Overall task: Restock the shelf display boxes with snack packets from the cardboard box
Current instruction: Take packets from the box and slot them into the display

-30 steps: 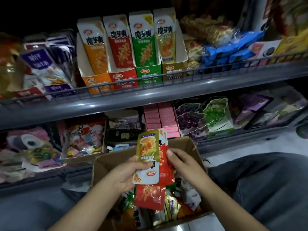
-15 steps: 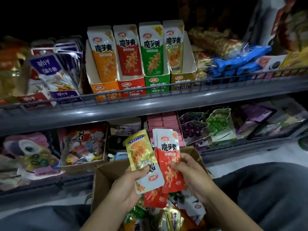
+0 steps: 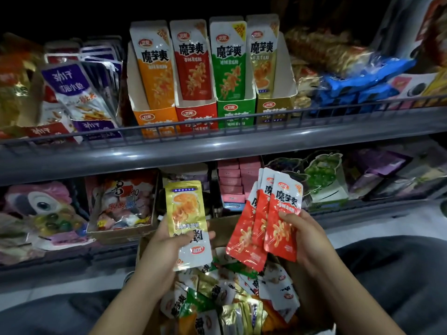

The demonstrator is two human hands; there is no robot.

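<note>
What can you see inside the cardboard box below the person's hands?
The cardboard box holds a loose heap of snack packets in green, gold, white and orange. The left hand, right hand and their packets cover part of it; the box's bottom is hidden.

gold packet (image 3: 187,209), red packets (image 3: 271,218), grey shelf (image 3: 169,153)

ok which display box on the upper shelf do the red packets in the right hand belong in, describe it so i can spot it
On the upper shelf, behind the wire rail, four tall display boxes stand side by side. It is the red display box, second from the left, between the orange box and the green box. Its front and the upright packet in it match the red packets the right hand holds.
</note>
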